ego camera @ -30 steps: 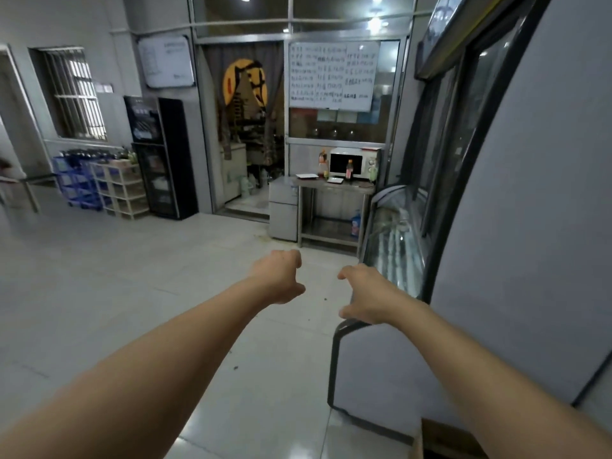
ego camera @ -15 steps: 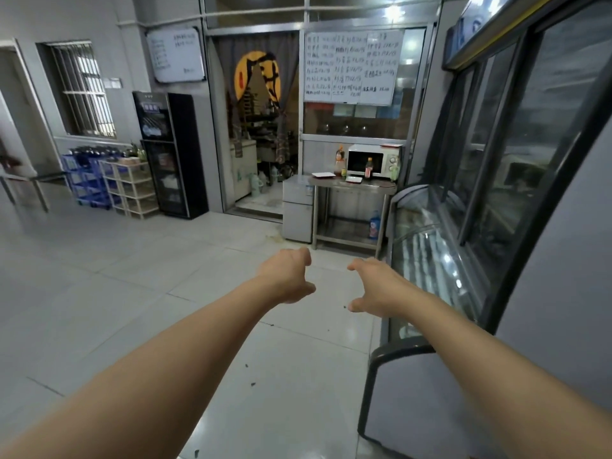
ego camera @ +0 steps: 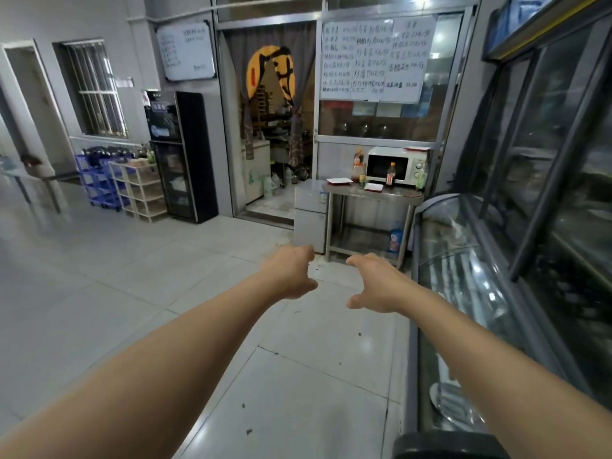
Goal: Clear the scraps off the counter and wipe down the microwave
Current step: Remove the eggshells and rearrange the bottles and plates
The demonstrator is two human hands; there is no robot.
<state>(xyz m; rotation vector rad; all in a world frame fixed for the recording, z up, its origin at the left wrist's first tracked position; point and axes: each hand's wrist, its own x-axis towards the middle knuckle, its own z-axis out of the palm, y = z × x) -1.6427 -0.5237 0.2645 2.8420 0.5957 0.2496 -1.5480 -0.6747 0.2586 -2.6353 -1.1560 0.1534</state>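
A white microwave [ego camera: 395,165] stands on a steel counter [ego camera: 397,193] at the far wall, several steps ahead. Two red-rimmed trays [ego camera: 339,181] and sauce bottles [ego camera: 391,175] sit on the counter in front of it. Both my arms reach forward over the tiled floor. My left hand [ego camera: 291,273] and my right hand [ego camera: 374,283] hang side by side with loosely curled fingers, and neither holds anything. Both hands are far short of the counter.
A glass display freezer [ego camera: 463,293] runs along my right side. A small grey fridge [ego camera: 309,215] stands left of the counter, beside an open curtained doorway [ego camera: 275,127]. A black cabinet [ego camera: 180,154], white shelves and blue crates line the left wall.
The view has advanced toward the counter; the microwave looks larger and the grey freezer end has slipped out of view. Both hands stay raised, loosely curled, holding nothing.
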